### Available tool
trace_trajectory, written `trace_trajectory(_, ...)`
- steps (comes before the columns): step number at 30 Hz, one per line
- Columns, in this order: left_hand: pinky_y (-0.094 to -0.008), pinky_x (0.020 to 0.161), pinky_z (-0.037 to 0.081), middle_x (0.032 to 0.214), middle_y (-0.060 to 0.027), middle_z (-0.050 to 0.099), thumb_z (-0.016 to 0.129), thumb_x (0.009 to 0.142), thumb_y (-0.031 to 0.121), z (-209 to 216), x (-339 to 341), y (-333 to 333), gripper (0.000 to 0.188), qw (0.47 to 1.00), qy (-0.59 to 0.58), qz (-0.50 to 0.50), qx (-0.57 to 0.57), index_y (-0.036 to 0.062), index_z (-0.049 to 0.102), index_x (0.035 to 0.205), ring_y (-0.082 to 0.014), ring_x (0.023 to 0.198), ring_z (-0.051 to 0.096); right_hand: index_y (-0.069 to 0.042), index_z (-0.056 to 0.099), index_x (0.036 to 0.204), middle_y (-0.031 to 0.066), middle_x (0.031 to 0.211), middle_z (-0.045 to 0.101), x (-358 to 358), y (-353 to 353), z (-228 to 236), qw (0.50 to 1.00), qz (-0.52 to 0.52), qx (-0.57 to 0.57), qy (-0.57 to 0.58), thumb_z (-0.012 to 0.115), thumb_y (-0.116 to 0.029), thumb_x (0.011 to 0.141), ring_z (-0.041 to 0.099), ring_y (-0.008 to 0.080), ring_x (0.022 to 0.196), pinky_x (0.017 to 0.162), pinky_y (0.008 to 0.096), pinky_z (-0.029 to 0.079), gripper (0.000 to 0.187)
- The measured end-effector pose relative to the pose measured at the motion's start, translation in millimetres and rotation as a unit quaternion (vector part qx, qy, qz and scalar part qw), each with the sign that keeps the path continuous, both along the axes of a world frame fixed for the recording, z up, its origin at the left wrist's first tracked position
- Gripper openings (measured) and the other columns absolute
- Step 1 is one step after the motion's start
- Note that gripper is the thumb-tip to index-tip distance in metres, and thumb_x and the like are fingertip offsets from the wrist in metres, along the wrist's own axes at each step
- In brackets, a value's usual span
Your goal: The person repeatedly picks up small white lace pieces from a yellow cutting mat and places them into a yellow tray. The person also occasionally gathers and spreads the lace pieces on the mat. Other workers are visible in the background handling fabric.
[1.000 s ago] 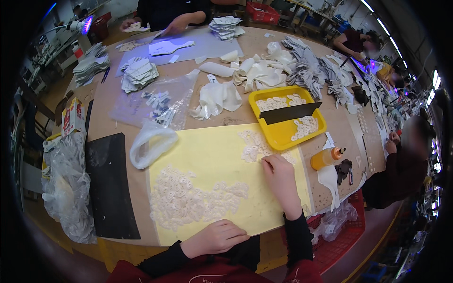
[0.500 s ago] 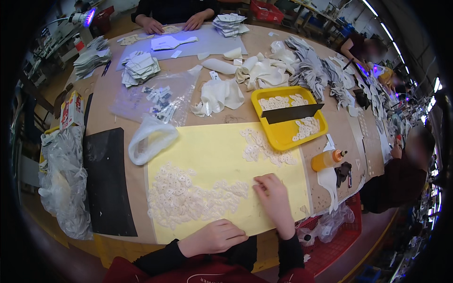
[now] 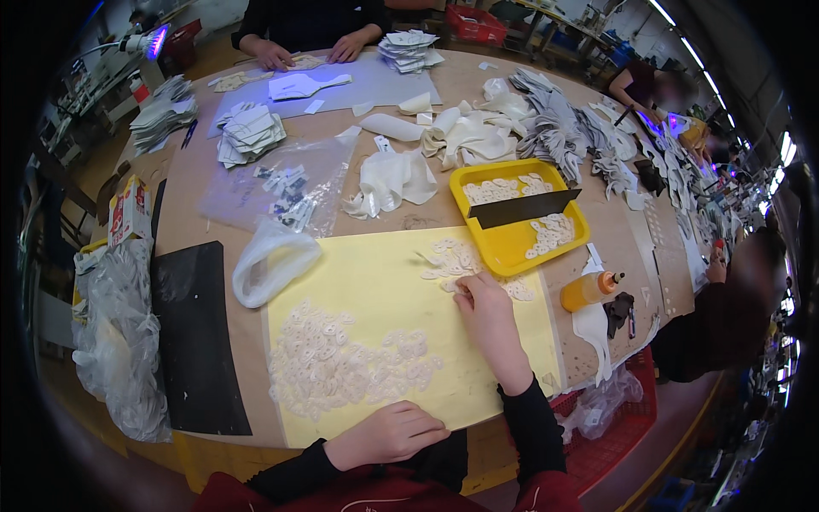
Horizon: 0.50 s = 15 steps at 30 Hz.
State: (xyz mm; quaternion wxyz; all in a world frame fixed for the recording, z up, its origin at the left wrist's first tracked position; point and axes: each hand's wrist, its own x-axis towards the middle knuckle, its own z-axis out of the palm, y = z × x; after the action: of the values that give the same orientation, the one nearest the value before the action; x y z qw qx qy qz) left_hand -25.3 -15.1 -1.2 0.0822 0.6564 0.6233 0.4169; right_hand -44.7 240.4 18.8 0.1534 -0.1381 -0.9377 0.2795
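My right hand (image 3: pixel 490 317) reaches over a pale yellow sheet (image 3: pixel 375 269), thumb and forefinger pinched at the near edge of a spread group of small cream oval pieces with holes (image 3: pixel 450 256). A small piece seems to be at its fingertips, partly hidden. My left hand (image 3: pixel 394 435) rests at the sheet's near edge, fingers loosely bent, with nothing visible in it. A larger heap of the same oval pieces (image 3: pixel 311 358) covers the sheet's left part, ahead of the left hand and to its left.
Beyond the sheet stands a yellow tray (image 3: pixel 503 264) with more pieces and a dark strip (image 3: pixel 525 210) across it. An orange bottle (image 3: pixel 589 292) stands right. A rolled plastic bag (image 3: pixel 275 260) and black board (image 3: pixel 198 341) lie left. Another person's hands (image 3: pixel 345 47) work across the table.
My right hand has moved forward, away from me, to the far group of oval pieces. My left hand stays nearly where it was.
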Motion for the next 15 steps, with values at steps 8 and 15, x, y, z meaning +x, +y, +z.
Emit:
trace_trajectory(8,-0.0341,0.092,0.051,0.114,-0.0021,0.069,0.066,0.084,0.007,-2,1,-4,0.040,1.000,-0.006,0.000,0.006,0.0076,0.068,0.123,-0.0190,0.099,0.065,0.002,0.073,0.104,0.0157,0.094,0.067,39,-15,41,0.990,0.028,-0.083,-0.110,0.073,0.000,0.085,0.068,0.0285,0.080,0.074,0.0360,0.055,0.019)
trace_trajectory(15,-0.0330,0.091,0.051,0.109,-0.0037,0.069,0.061,0.086,0.013,-1,2,0,0.030,1.000,-0.003,0.010,0.021,0.0054,0.069,0.113,-0.0204,0.097,0.066,-0.004,0.074,0.103,0.0110,0.093,0.063,47,-4,25,0.987,0.151,-0.047,-0.041,0.075,-0.005,0.084,0.064,0.0286,0.088,0.078,0.0381,0.054,0.019)
